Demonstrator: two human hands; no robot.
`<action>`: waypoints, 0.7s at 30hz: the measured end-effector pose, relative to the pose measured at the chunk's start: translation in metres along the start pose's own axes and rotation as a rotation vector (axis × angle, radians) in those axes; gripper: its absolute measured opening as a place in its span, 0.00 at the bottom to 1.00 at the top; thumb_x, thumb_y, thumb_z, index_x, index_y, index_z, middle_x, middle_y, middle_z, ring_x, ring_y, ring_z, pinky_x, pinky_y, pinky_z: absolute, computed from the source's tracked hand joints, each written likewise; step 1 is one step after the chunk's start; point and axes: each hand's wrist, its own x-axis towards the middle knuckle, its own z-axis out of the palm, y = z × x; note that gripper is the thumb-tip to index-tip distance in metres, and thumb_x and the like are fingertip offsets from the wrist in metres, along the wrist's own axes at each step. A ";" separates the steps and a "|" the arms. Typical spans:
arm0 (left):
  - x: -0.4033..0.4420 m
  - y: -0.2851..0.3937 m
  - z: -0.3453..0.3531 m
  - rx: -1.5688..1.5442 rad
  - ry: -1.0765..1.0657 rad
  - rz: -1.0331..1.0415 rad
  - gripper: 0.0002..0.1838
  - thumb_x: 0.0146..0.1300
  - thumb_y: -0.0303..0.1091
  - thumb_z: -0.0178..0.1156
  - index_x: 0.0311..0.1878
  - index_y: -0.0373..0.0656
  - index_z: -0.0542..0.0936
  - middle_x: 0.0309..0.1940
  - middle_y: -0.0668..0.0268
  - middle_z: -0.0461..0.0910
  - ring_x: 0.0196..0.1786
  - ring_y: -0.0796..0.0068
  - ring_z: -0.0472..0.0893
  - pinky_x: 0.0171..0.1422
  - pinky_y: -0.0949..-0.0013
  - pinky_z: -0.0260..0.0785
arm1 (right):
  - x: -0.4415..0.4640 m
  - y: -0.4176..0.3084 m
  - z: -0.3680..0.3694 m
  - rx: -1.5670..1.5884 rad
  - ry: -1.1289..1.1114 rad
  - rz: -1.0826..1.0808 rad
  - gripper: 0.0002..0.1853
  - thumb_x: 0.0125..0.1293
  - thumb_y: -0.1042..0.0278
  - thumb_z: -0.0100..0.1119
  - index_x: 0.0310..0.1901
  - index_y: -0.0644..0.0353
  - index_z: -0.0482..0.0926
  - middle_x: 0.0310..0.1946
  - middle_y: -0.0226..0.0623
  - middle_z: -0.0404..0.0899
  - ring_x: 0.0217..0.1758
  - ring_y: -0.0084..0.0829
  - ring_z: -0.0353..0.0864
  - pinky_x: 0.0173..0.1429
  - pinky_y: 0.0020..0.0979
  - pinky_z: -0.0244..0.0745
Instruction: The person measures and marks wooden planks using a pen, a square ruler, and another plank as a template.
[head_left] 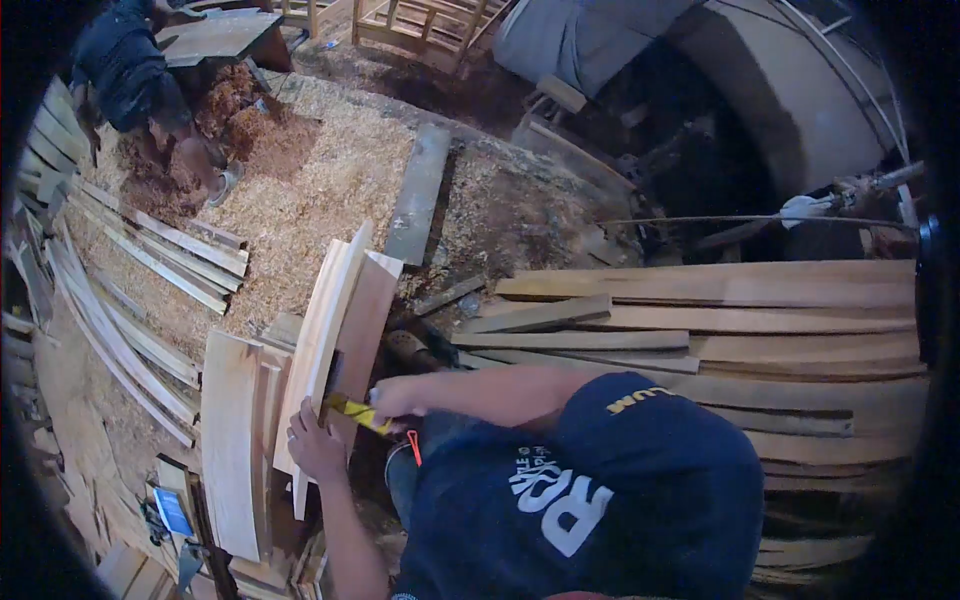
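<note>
My right hand (pixel 398 396) is closed around a yellow and black tool (pixel 360 412), whose exact kind is hard to make out. The tool's far end meets the edge of an upright wooden board (pixel 318 350). My left hand (pixel 318 442), with a ring on one finger, grips this board near its lower end, close to the tool. Behind the board lies another pale plank (pixel 368 320). A red cord (pixel 414 447) shows at my side below my right hand.
Long planks (pixel 760 330) are stacked on the right. Thin strips (pixel 150 250) and a wide board (pixel 232 440) lie left. Wood shavings (pixel 340 160) cover the ground. Another person (pixel 125 75) works at a bench (pixel 215 38) at the upper left. A blue packet (pixel 172 511) lies lower left.
</note>
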 end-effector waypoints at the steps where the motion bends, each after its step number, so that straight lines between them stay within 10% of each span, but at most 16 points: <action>1: 0.003 -0.011 0.007 0.020 0.075 0.060 0.32 0.63 0.44 0.66 0.70 0.53 0.71 0.48 0.59 0.80 0.48 0.51 0.82 0.49 0.50 0.77 | -0.006 0.009 -0.008 -0.074 0.010 -0.011 0.06 0.65 0.72 0.68 0.37 0.66 0.82 0.27 0.36 0.82 0.24 0.29 0.81 0.31 0.34 0.82; 12: 0.070 -0.090 -0.017 -0.091 -0.151 -0.154 0.23 0.71 0.50 0.60 0.62 0.48 0.75 0.43 0.48 0.86 0.47 0.42 0.86 0.49 0.44 0.77 | -0.088 0.078 0.005 -0.156 0.323 -0.275 0.14 0.64 0.66 0.71 0.48 0.64 0.84 0.40 0.36 0.81 0.42 0.29 0.83 0.39 0.35 0.86; 21: 0.039 -0.280 -0.061 -0.168 -0.162 -0.190 0.30 0.69 0.59 0.60 0.56 0.39 0.78 0.43 0.42 0.84 0.49 0.34 0.82 0.51 0.42 0.74 | -0.091 0.127 0.035 -0.070 0.494 -0.306 0.19 0.66 0.62 0.71 0.55 0.61 0.82 0.44 0.34 0.81 0.45 0.28 0.83 0.43 0.33 0.85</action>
